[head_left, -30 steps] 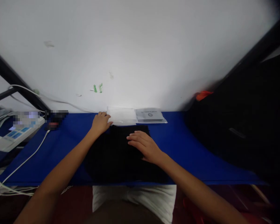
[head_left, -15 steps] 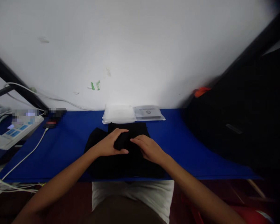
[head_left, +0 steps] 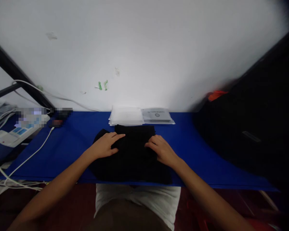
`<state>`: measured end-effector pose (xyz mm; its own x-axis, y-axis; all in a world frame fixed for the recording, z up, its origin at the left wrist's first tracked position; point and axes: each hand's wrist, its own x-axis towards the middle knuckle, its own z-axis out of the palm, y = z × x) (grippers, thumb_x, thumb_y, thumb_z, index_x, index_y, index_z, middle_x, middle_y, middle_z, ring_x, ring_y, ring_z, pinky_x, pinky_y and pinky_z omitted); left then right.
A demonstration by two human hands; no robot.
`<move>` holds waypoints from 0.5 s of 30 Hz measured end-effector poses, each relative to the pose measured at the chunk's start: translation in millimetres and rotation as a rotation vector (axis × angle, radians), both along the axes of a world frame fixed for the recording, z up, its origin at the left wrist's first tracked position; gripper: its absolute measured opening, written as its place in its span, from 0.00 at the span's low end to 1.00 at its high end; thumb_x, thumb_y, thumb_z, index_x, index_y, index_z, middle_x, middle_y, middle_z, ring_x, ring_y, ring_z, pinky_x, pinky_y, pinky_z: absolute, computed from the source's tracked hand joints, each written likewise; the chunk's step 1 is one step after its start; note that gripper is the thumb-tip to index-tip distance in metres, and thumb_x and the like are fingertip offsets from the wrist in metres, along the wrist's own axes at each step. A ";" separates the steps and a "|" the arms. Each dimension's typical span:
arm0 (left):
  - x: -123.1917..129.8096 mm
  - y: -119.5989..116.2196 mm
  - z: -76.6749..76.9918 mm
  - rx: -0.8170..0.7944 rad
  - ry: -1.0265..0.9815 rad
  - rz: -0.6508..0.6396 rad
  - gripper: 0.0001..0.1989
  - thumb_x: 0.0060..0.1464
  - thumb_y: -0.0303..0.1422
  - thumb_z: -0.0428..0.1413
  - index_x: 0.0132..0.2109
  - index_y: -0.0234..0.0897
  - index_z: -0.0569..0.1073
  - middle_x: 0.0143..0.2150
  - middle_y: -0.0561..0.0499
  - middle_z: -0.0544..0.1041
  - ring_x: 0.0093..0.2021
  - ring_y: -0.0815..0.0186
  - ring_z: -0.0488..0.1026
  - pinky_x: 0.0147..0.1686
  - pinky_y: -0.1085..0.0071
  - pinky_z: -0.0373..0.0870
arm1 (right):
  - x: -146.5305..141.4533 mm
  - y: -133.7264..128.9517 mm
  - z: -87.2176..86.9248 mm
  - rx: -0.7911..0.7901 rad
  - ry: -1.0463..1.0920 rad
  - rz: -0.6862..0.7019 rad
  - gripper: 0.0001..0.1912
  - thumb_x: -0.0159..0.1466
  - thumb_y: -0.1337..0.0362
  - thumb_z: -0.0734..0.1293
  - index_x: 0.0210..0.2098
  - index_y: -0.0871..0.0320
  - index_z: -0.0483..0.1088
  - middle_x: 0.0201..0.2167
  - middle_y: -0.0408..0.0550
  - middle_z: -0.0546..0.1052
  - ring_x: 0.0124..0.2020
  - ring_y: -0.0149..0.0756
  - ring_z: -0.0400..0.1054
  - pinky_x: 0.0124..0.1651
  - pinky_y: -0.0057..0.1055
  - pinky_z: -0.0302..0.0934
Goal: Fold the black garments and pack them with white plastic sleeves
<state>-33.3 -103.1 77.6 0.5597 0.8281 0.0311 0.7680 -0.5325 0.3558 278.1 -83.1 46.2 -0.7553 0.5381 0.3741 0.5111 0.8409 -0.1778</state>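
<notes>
While both on black cloth [head_left: 135, 157] — left hand [head_left: 106, 144], grip spread; right hand [head_left: 162, 149] (half curled), grip unclear.

Dim, soft light is brightest across the middle of the white painted wall [head_left: 144, 64], with a diffuse shadow at centre right. The matte black cloth [head_left: 135, 160], lower centre, loses most detail. Pixelation partly covers the long white plastic power strip [head_left: 26, 132], left; the upper right corner blurs.
</notes>
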 end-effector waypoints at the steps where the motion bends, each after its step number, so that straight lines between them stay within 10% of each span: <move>1: -3.2 -0.1 0.3 0.000 -0.027 0.026 0.32 0.54 0.29 0.56 0.66 0.42 0.61 0.53 0.44 0.72 0.51 0.56 0.71 0.54 0.57 0.68 | 1.9 1.5 1.2 0.008 0.019 -0.011 0.15 0.57 0.76 0.62 0.42 0.59 0.71 0.35 0.52 0.70 0.37 0.42 0.62 0.40 0.37 0.57; 10: -62.9 2.0 5.2 0.321 0.094 0.417 0.25 0.52 0.27 0.51 0.58 0.30 0.68 0.54 0.35 0.70 0.57 0.45 0.66 0.54 0.48 0.67 | 33.0 19.3 -0.9 -0.038 0.054 -0.069 0.18 0.61 0.76 0.61 0.48 0.57 0.70 0.40 0.54 0.71 0.41 0.44 0.64 0.43 0.40 0.62; 15: -34.5 -9.1 17.4 0.483 0.054 0.168 0.18 0.58 0.26 0.50 0.55 0.34 0.70 0.54 0.39 0.70 0.58 0.51 0.65 0.58 0.53 0.63 | 37.1 19.9 3.4 -0.066 0.185 -0.049 0.22 0.61 0.79 0.56 0.47 0.54 0.71 0.42 0.53 0.71 0.44 0.44 0.65 0.46 0.44 0.65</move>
<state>-67.8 -112.2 95.0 0.4312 0.8050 0.4076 0.8677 -0.4938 0.0572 315.2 -63.2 49.6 -0.6491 0.6006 0.4669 0.5049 0.7992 -0.3261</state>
